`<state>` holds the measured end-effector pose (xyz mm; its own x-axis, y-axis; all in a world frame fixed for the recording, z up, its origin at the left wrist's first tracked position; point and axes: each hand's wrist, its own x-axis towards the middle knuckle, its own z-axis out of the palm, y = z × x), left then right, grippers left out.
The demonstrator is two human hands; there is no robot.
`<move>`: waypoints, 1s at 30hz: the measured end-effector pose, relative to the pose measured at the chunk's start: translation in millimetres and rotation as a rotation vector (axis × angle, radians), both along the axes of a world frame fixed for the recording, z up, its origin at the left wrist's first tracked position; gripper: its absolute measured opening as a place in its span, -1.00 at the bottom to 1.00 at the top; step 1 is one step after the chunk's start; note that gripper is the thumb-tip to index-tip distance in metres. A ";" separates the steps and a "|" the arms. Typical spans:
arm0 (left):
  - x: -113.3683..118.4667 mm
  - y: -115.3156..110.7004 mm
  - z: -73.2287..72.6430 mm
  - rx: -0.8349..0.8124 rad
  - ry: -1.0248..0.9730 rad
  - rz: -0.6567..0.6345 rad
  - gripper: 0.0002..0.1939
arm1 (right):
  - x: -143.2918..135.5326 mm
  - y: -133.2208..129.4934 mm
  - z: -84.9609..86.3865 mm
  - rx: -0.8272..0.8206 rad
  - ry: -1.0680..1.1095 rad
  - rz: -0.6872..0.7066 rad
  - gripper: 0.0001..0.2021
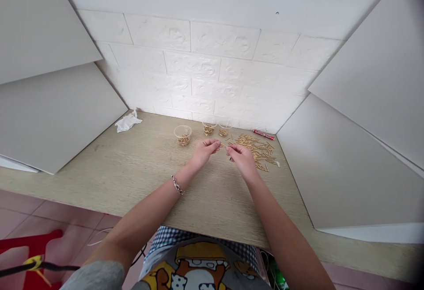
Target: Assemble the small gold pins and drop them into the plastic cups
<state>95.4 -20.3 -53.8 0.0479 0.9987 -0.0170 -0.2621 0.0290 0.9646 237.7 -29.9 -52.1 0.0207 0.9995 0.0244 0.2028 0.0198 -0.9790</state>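
Observation:
My left hand (206,152) and my right hand (242,156) meet above the table, fingertips pinched close together. Between them runs a thin gold-coloured stick (223,145), an end in each pinch. Just right of and behind my right hand lies a loose pile of similar gold sticks (250,142), partly covered by that hand. Beyond my left hand stand three clear cups: one cup (183,131) at the left, a middle cup (209,125) and a right cup (225,124). Small gold pieces (183,139) lie in them, too small to make out exactly.
A red pen-like tube (263,135) lies behind the pile by the wall. Crumpled white tissue (128,121) rests at the table's back left. Grey panels (66,117) lean in on both sides, and a white brick-patterned wall (215,69) closes the back. A red stool (33,250) stands below left.

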 end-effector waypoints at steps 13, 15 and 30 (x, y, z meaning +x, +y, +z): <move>-0.6 -1.5 2.8 -0.095 -0.121 -0.072 -0.76 | 1.1 3.2 -3.2 -0.064 0.113 0.007 -0.77; -0.3 -2.7 4.3 -0.140 -0.203 -0.072 -0.76 | 1.5 3.3 -3.5 -0.069 0.130 0.009 -0.77; 7.0 -8.8 2.9 -0.091 -0.117 -0.105 -0.76 | -2.9 0.1 0.8 -0.050 0.176 0.016 -0.75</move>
